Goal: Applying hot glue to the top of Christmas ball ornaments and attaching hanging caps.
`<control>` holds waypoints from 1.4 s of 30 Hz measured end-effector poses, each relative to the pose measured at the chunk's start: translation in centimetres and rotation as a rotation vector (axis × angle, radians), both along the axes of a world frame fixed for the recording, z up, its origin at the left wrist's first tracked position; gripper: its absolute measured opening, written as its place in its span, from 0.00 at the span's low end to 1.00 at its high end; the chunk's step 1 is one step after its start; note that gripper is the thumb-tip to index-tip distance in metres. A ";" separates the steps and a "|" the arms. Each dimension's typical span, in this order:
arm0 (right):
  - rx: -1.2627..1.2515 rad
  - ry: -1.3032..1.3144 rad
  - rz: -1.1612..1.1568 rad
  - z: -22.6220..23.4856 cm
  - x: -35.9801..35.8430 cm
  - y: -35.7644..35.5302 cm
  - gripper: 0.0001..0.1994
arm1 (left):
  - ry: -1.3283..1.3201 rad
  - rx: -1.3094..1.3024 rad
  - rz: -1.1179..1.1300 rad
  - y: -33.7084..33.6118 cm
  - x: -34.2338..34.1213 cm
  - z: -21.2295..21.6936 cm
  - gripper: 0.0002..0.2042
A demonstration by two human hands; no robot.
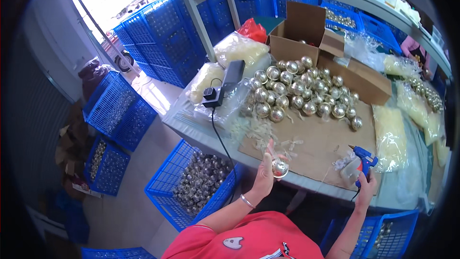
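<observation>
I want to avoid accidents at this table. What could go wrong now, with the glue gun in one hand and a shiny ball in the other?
1. The right hand holds the blue glue gun near the clear plastic bags; a hot nozzle could possibly melt them.
2. The left hand grips the shiny silver ball ornament at the table's edge; if dropped, it may miss the table.
3. The heap of gold ball ornaments lies loose and might roll.

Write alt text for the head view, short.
A person's left hand holds a shiny gold ball ornament while the right hand grips a blue glue gun over a cardboard sheet. Behind lies a heap of gold balls; blue crates stand around.
</observation>
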State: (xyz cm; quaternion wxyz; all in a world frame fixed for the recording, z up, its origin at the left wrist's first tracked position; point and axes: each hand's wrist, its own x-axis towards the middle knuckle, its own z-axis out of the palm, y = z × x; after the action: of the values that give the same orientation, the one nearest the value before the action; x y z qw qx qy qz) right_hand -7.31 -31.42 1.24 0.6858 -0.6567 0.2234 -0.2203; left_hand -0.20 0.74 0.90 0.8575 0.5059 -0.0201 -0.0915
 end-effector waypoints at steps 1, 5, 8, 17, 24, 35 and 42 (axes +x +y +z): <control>-0.030 -0.003 -0.033 -0.1 0.4 -0.4 0.11 | -0.010 -0.005 0.002 0.0 0.0 -0.1 0.33; -0.283 0.113 -0.222 -3.3 1.9 -2.2 0.09 | -0.002 -0.027 0.021 0.0 0.0 0.5 0.33; -0.551 0.262 -0.242 -4.3 1.6 -2.6 0.12 | 0.025 -0.018 0.039 0.4 -0.7 0.6 0.33; -0.898 0.018 -0.360 -0.4 0.7 2.5 0.08 | 0.118 -0.040 0.074 1.7 -1.5 -0.4 0.29; -0.519 0.034 0.218 0.5 8.4 10.4 0.07 | 0.083 0.001 0.163 4.0 -1.4 0.3 0.33; -0.954 -0.361 0.485 -1.5 16.3 14.6 0.04 | 0.093 0.019 0.192 5.6 -2.2 -0.1 0.34; -0.986 -0.245 0.735 -4.7 16.4 11.9 0.04 | 0.084 0.019 0.178 5.4 -2.3 -1.2 0.28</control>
State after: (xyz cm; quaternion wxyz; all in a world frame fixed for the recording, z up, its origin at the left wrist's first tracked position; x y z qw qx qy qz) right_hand 9.11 -19.51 -3.44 0.3539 -0.8997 -0.2251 -0.1210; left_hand -2.54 6.11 -0.27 0.8576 0.5093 0.0619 -0.0365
